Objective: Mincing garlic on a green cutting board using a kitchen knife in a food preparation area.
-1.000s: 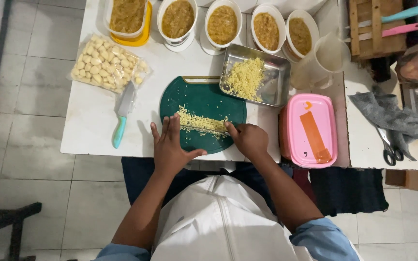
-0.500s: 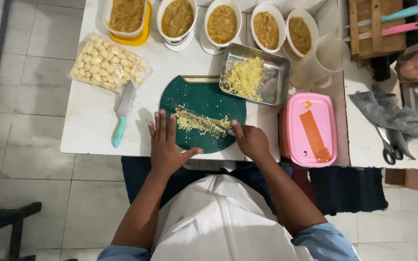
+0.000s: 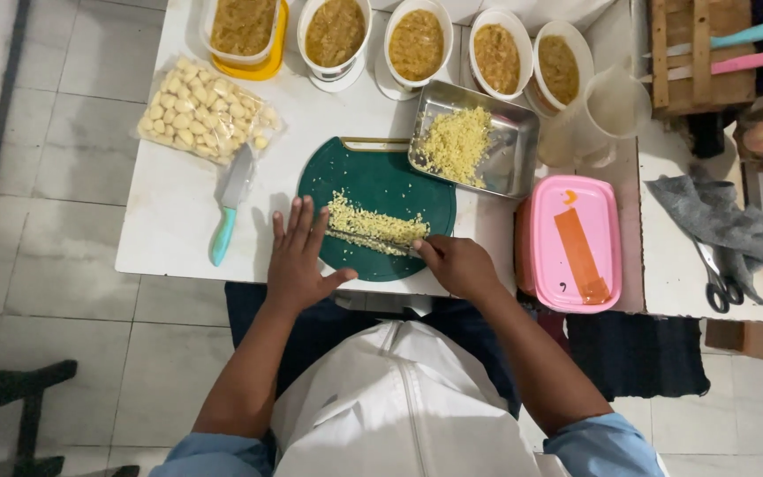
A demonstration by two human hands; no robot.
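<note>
Still waiting at far left: bagged whole garlic cloves (image 3: 205, 110). Then left hand (image 3: 300, 258) spreading flat, right hand (image 3: 458, 265) gripping knife (image 3: 373, 238), mincing garlic (image 3: 374, 224) on green board (image 3: 381, 181). Already filling tray (image 3: 509, 155): finished mince.

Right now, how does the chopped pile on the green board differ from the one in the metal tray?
The board pile lies in a long narrow strip between both hands; the tray pile is a rounder heap no hand touches. The board pile sits on the flat green board; the tray pile sits inside the walled metal tray. Both are pale yellow, finely chopped bits.
</note>
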